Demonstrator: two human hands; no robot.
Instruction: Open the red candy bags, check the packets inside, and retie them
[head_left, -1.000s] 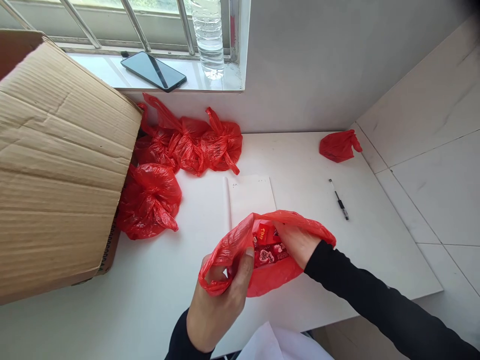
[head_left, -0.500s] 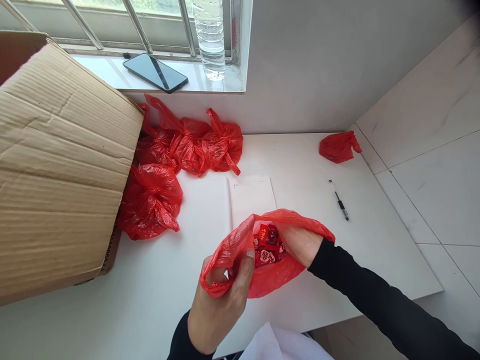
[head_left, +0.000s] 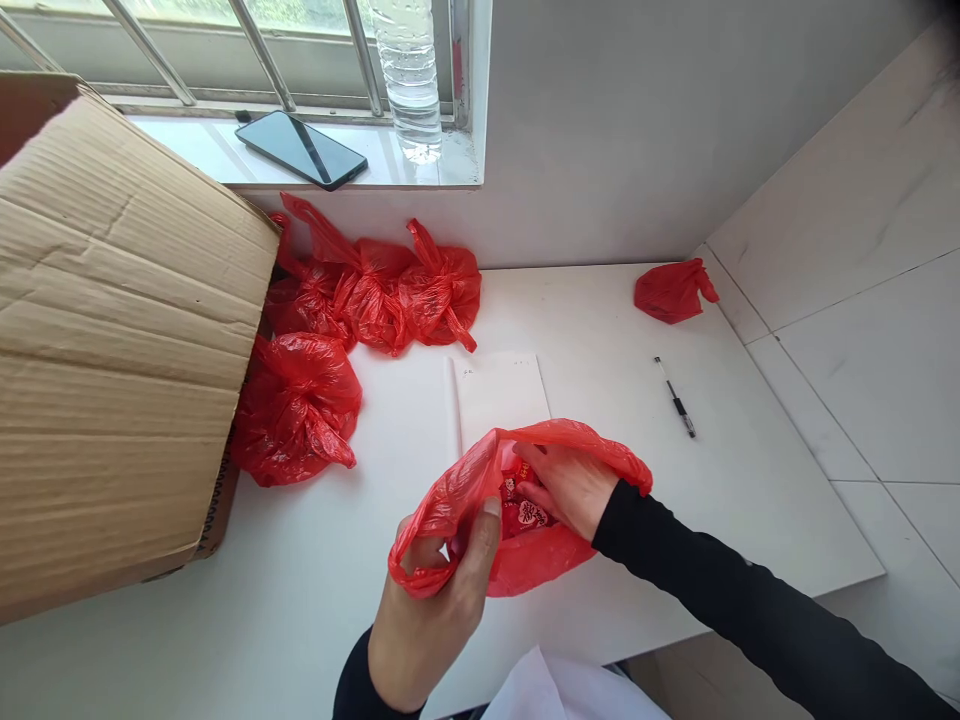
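Note:
A red plastic bag (head_left: 540,570) hangs with its mouth wide over the near part of the white table. My left hand (head_left: 439,610) pinches the bag's left rim between thumb and fingers. Inside lie small red wrapped packets (head_left: 523,512) with light printing; they look like candies. My right hand (head_left: 566,485) reaches into the bag from the right, its fingers over the packets and partly spread. Whether it touches or holds one of them I cannot make out. Beyond the bag lies an open notebook (head_left: 499,390), partly covered by it.
Several knotted red bags (head_left: 300,410) sit at the left beside a large cardboard box (head_left: 127,340). A small red bag (head_left: 675,292) and a pen (head_left: 676,400) lie at the right. On the windowsill are a phone (head_left: 301,150) and a water bottle (head_left: 411,85).
My right hand has shifted left inside the bag, and its fingers now show over the packets they had left uncovered. My left hand keeps its pinch on the rim.

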